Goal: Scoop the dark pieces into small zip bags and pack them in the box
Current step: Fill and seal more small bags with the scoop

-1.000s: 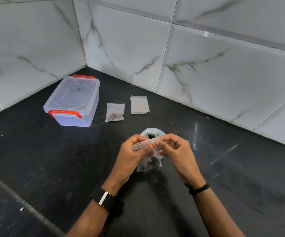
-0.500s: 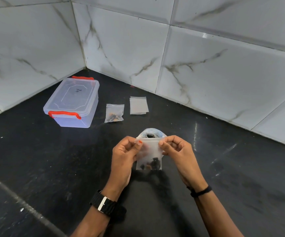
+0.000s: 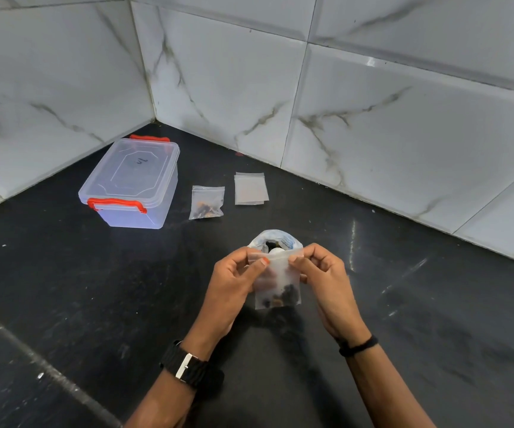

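Observation:
A small clear zip bag [image 3: 277, 284] with dark pieces at its bottom hangs upright above the black counter. My left hand [image 3: 234, 284] pinches its top strip at the left and my right hand [image 3: 323, 274] pinches it at the right. Just behind the bag stands an open pouch [image 3: 275, 237] with dark pieces and a white scoop inside. A filled zip bag [image 3: 206, 202] lies flat further back. A few empty zip bags [image 3: 250, 189] are stacked beside it. The clear box [image 3: 132, 182] with red clasps sits at the back left, lid on.
The black counter [image 3: 95, 304] meets white marble-patterned wall tiles [image 3: 373, 118] in a corner behind the box. A pale seam runs across the counter at the lower left.
The bag was tilted and bunched between my fingers; now it hangs straight and flat, with my thumbs spread apart along its top strip.

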A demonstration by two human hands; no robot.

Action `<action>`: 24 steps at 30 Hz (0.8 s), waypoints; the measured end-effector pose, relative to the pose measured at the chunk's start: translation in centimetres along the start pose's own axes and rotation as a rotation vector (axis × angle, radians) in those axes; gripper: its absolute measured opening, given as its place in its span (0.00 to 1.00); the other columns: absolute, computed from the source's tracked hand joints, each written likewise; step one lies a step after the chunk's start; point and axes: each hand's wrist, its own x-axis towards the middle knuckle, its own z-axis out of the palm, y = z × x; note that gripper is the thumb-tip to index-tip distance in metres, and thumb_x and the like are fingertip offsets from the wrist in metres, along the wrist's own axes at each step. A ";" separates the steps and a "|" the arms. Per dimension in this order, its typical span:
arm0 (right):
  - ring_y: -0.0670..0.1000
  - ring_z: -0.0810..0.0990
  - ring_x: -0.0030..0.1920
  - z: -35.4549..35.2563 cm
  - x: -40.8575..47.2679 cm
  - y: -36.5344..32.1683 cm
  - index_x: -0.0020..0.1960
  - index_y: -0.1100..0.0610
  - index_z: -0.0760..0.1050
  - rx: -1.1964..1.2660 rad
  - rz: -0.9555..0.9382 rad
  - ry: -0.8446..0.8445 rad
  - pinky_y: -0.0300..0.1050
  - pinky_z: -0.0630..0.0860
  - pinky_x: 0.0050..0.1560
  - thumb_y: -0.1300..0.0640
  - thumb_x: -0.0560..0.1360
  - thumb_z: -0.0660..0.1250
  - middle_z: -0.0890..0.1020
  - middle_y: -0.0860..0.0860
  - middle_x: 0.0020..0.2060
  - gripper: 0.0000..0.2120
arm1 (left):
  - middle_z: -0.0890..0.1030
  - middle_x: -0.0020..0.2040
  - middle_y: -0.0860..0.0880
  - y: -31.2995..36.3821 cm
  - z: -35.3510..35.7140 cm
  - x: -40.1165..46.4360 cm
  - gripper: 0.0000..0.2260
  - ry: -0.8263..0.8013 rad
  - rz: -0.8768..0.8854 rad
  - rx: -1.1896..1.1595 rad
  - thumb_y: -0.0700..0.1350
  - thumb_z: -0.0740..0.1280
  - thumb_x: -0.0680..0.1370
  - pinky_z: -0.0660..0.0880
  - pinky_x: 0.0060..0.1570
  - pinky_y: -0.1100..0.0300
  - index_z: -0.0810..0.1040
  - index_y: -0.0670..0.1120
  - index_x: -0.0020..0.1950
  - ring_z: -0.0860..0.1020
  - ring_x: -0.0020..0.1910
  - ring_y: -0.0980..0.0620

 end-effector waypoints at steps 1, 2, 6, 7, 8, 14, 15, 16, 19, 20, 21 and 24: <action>0.52 0.79 0.40 0.0 0.0 0.1 0.38 0.57 0.77 -0.025 0.009 -0.015 0.49 0.75 0.45 0.66 0.75 0.65 0.81 0.55 0.36 0.09 | 0.83 0.42 0.49 0.0 0.0 0.0 0.06 0.020 0.012 0.008 0.43 0.67 0.75 0.81 0.46 0.53 0.80 0.42 0.47 0.83 0.44 0.48; 0.52 0.80 0.40 0.1 -0.1 0.1 0.40 0.59 0.78 -0.045 0.017 -0.032 0.49 0.76 0.46 0.65 0.75 0.66 0.82 0.56 0.38 0.06 | 0.82 0.42 0.49 0.0 0.1 0.1 0.04 0.038 0.019 0.020 0.41 0.67 0.76 0.81 0.45 0.54 0.80 0.41 0.47 0.83 0.44 0.48; 0.54 0.82 0.42 0.3 -0.2 0.2 0.41 0.60 0.79 -0.088 -0.002 -0.037 0.50 0.78 0.47 0.64 0.75 0.67 0.83 0.59 0.41 0.04 | 0.83 0.41 0.48 -0.1 0.2 0.0 0.04 0.051 0.021 0.038 0.39 0.65 0.78 0.81 0.42 0.58 0.78 0.40 0.46 0.83 0.42 0.49; 0.55 0.81 0.42 0.3 -0.2 0.2 0.39 0.58 0.78 -0.081 -0.011 -0.024 0.51 0.77 0.47 0.65 0.75 0.67 0.82 0.60 0.40 0.06 | 0.82 0.40 0.48 -0.1 0.2 0.0 0.04 0.040 0.012 0.024 0.38 0.65 0.78 0.80 0.40 0.59 0.78 0.40 0.46 0.83 0.41 0.49; 0.55 0.80 0.41 0.5 -0.1 0.2 0.37 0.57 0.78 -0.075 -0.018 -0.012 0.52 0.76 0.46 0.65 0.74 0.68 0.81 0.60 0.39 0.08 | 0.82 0.39 0.48 -0.1 0.3 -0.1 0.03 0.025 0.005 0.015 0.37 0.65 0.78 0.80 0.39 0.60 0.77 0.39 0.46 0.83 0.40 0.50; 0.60 0.81 0.44 1.1 -0.1 0.0 0.39 0.58 0.78 -0.106 -0.014 -0.049 0.58 0.78 0.49 0.65 0.76 0.65 0.82 0.61 0.40 0.07 | 0.83 0.42 0.45 -0.2 0.0 0.1 0.03 0.031 0.071 0.128 0.37 0.67 0.77 0.80 0.44 0.57 0.79 0.38 0.48 0.82 0.43 0.49; 0.59 0.82 0.45 1.1 -0.1 -0.1 0.41 0.59 0.78 -0.116 -0.003 -0.063 0.56 0.79 0.50 0.64 0.76 0.65 0.82 0.60 0.42 0.06 | 0.82 0.42 0.45 -0.2 -0.2 0.1 0.03 0.040 0.083 0.141 0.37 0.67 0.77 0.80 0.45 0.56 0.79 0.39 0.47 0.82 0.43 0.49; 0.59 0.82 0.47 1.2 -0.2 -0.1 0.43 0.60 0.78 -0.122 0.008 -0.078 0.54 0.80 0.51 0.63 0.76 0.65 0.83 0.59 0.43 0.04 | 0.82 0.42 0.46 -0.2 -0.3 0.1 0.02 0.050 0.091 0.152 0.38 0.67 0.77 0.80 0.45 0.55 0.79 0.40 0.46 0.82 0.44 0.49; 0.56 0.83 0.46 1.4 -0.4 -0.1 0.47 0.60 0.78 -0.127 0.021 -0.121 0.48 0.80 0.49 0.61 0.75 0.67 0.84 0.57 0.43 0.02 | 0.82 0.41 0.46 -0.1 -0.4 0.1 0.04 0.100 0.102 0.160 0.38 0.67 0.77 0.80 0.48 0.50 0.80 0.43 0.43 0.82 0.44 0.46; 0.54 0.84 0.45 1.5 -0.4 -0.1 0.48 0.59 0.78 -0.131 0.021 -0.124 0.44 0.81 0.47 0.61 0.75 0.67 0.85 0.55 0.43 0.03 | 0.82 0.41 0.46 -0.1 -0.3 0.1 0.05 0.103 0.104 0.158 0.38 0.67 0.76 0.80 0.48 0.49 0.80 0.44 0.42 0.82 0.44 0.46; 0.51 0.84 0.44 1.6 -0.4 -0.2 0.48 0.59 0.79 -0.132 0.019 -0.124 0.41 0.80 0.45 0.60 0.75 0.67 0.85 0.54 0.42 0.04 | 0.82 0.41 0.46 -0.1 -0.3 0.2 0.05 0.096 0.107 0.161 0.38 0.67 0.76 0.80 0.48 0.49 0.80 0.45 0.42 0.82 0.44 0.46; 0.52 0.84 0.42 1.7 -0.3 -0.1 0.46 0.59 0.80 -0.136 -0.005 -0.095 0.42 0.80 0.45 0.60 0.75 0.68 0.85 0.55 0.41 0.03 | 0.82 0.42 0.43 -0.2 -0.2 0.3 0.03 0.064 0.107 0.186 0.37 0.67 0.77 0.80 0.49 0.48 0.80 0.41 0.44 0.82 0.45 0.42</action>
